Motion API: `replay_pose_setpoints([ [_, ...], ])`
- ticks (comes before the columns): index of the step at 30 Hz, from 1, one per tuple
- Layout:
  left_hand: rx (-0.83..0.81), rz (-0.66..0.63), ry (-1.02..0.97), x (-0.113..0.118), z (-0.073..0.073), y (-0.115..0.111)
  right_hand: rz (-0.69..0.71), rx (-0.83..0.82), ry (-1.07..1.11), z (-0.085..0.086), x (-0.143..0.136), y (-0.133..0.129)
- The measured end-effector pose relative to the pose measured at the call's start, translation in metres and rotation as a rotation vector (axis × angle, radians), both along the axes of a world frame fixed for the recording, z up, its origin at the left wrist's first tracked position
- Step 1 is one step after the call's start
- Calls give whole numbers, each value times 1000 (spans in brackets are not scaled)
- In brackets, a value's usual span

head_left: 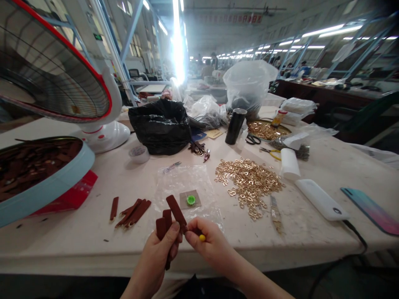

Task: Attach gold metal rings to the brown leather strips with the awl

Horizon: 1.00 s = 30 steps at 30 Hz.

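Note:
My left hand point(162, 249) is closed around several brown leather strips point(161, 228), fanned out above and below the fingers. One longer strip point(176, 209) leans up and left between both hands. At its lower end, the fingertips of my right hand point(207, 241) are pinched together. A yellow knob point(202, 238) sticks out of the right fist, apparently the end of a small tool whose rest is hidden. Just beyond my hands, a green cap-like dish point(190, 200) sits on a small grey card point(199, 203). More brown strips with metal ends point(135, 212) lie to the left.
Gold metal rings point(249, 178) are heaped right of centre, near a snap-blade knife point(275, 214). A white power bank point(321, 199) and a phone point(370, 207) lie further right. On the left stand a round tin of brown pieces point(84, 166) and a fan point(107, 99). A black bag point(158, 128) stands behind.

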<state>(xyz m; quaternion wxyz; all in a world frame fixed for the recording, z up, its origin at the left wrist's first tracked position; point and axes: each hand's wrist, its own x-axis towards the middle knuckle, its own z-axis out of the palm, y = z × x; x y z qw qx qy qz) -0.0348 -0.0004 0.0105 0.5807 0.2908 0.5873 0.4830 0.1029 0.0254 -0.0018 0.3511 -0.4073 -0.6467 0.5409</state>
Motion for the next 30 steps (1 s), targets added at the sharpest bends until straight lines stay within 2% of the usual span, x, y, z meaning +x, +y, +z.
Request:
replay_pose_setpoints([
  [8,-14,65,35,8,16,-4,40,-63,128,1,1,-2],
  [15,88,28,252,15,7,-6,-67,-6,100,3,-4,-5],
  [17,91,-7,283,13,4,-6,-56,-29,109,3,-4,-5],
  [19,63,-67,326,-1,2,-3,-10,-67,128,3,-1,-3],
  [22,53,-99,522,-48,0,11,-10,-115,183,5,7,1],
  [24,67,8,698,-89,-2,23,-67,-127,195,6,10,3],
  [25,18,29,757,-108,-4,28,-84,-122,187,6,10,3],
  [27,-23,98,787,-138,-8,37,-58,-105,158,6,8,2],
  [30,-24,220,724,-153,-11,41,27,-74,97,5,3,-1],
])
